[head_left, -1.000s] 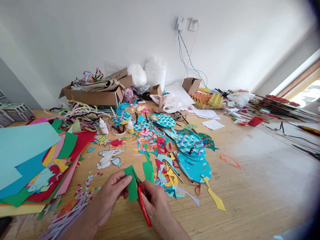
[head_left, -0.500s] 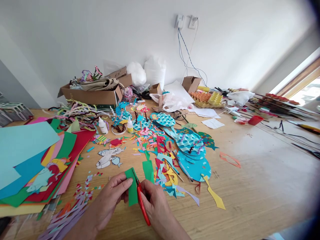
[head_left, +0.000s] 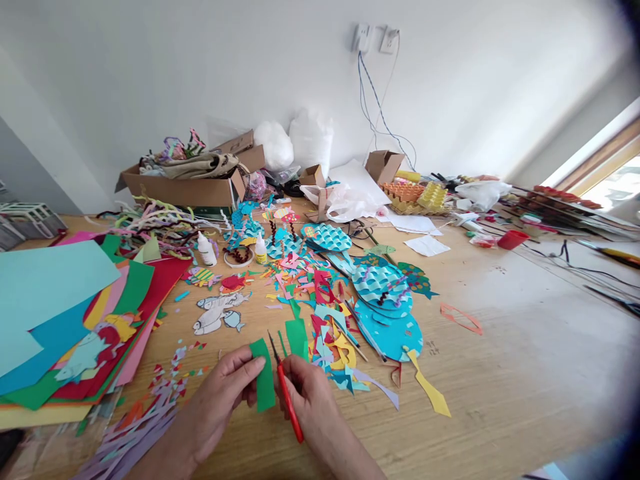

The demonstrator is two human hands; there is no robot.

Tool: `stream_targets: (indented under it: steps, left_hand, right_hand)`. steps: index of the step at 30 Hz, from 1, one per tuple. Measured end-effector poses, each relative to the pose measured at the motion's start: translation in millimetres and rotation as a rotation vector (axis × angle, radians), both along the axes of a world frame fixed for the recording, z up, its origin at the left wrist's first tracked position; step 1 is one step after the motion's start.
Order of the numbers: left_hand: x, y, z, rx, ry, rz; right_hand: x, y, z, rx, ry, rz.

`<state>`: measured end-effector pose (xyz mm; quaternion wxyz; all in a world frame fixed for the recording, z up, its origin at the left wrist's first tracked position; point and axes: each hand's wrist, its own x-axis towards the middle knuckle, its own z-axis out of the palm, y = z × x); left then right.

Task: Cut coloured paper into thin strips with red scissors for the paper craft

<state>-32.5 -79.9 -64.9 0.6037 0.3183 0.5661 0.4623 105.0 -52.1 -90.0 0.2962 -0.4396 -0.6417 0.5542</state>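
My left hand (head_left: 231, 387) pinches a green strip of paper (head_left: 265, 383) upright between thumb and fingers. Red-handled scissors (head_left: 286, 393) are in my right hand (head_left: 313, 397), their dark blades pointing away from me just right of the strip and apart from it. A thin green sliver (head_left: 283, 343) stands beside the blades; whether my right fingers hold it I cannot tell. Beyond it, a larger green paper piece (head_left: 297, 339) lies on the table. Black-and-white fish cutouts (head_left: 215, 313) lie past my left hand.
Coloured paper sheets (head_left: 55, 280) are stacked at left, with purple strips (head_left: 125, 437) nearer me. Paper scraps (head_left: 325, 333) spread across the middle beside blue wavy paper discs (head_left: 383, 287). Two glue bottles (head_left: 206, 251) stand behind. A cardboard box (head_left: 183, 190) sits by the wall.
The scissors have come away from the green strip's right edge, and a thin sliver now shows apart from the strip. My left hand has stayed nearly still.
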Motion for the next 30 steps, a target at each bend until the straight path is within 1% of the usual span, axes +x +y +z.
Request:
stream_targets:
  steps: [2,4,6,8,10,12,13,15,18,20,22,25,30]
  left_hand:
    - [-2.6,3.0,1.0,0.068,0.124,0.044]
    - [-4.2,6.3,2.7,0.134,0.253,0.069]
    - [-3.9,8.2,5.1,0.174,0.328,0.071]
    - [-1.8,8.1,7.4,0.189,0.353,0.052]
    - [1.0,6.4,8.7,0.206,0.343,0.0]
    - [3.5,4.6,8.7,0.208,0.311,-0.085]
    - [4.3,4.0,8.5,0.205,0.295,-0.121]
    - [4.6,3.8,8.5,0.197,0.278,-0.151]
    - [0.7,5.0,11.9,0.208,0.281,-0.098]
    - [-3.9,6.1,16.2,0.218,0.275,-0.033]
    - [-8.0,7.1,20.4,0.217,0.231,0.008]
    - [-9.9,8.6,24.8,0.189,0.133,0.012]
    - [-5.2,9.2,26.8,0.157,0.033,-0.004]
  right_hand:
    - [0.8,-0.3,3.7,-0.15,0.157,0.002]
    - [0.5,-0.8,8.5,-0.24,0.309,-0.004]
    - [-1.5,-0.5,12.6,-0.259,0.39,-0.021]
    - [-4.8,1.1,14.7,-0.276,0.422,-0.046]
    - [-8.0,3.9,15.4,-0.283,0.44,-0.082]
    - [-9.6,6.8,15.2,-0.272,0.452,-0.105]
    - [-9.6,7.7,14.8,-0.255,0.449,-0.11]
    - [-7.4,7.8,13.2,-0.19,0.412,-0.109]
    - [0.2,2.6,9.7,-0.043,0.25,-0.085]
    - [6.4,-2.8,8.6,0.016,0.111,-0.026]
    - [11.5,-8.0,9.9,0.038,0.006,0.034]
    - [14.6,-13.0,15.7,0.061,-0.074,0.075]
    - [11.8,-14.6,21.5,0.036,-0.062,0.07]
